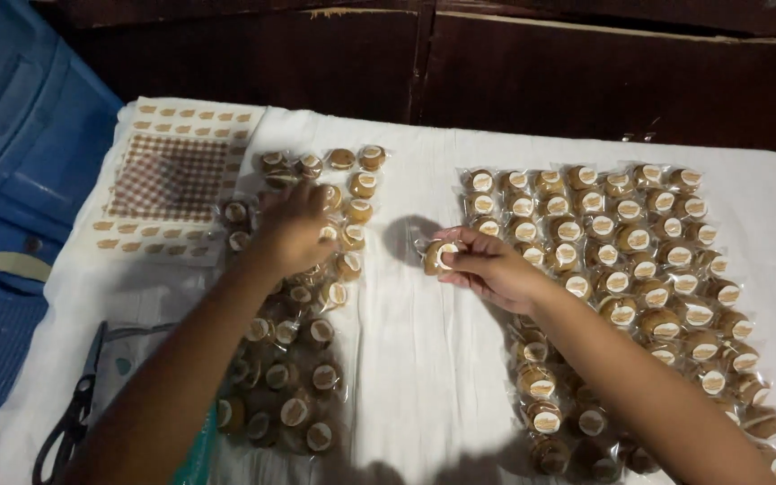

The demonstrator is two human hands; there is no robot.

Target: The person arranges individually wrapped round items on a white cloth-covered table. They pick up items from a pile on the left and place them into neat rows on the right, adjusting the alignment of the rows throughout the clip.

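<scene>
Our right hand point(489, 266) fingers pinch 1 wrapped cookie point(440, 256); our left hand point(294, 226), fingers spread, presses the left pile point(303, 296) and could scatter it across the counter point(406, 359).

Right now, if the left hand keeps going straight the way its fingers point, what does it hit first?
The left hand points up and slightly right over the left batch of wrapped cookies. First in that line are probably the wrapped cookies at the batch's far end, then bare white cloth. Its height above them is unclear.
</scene>
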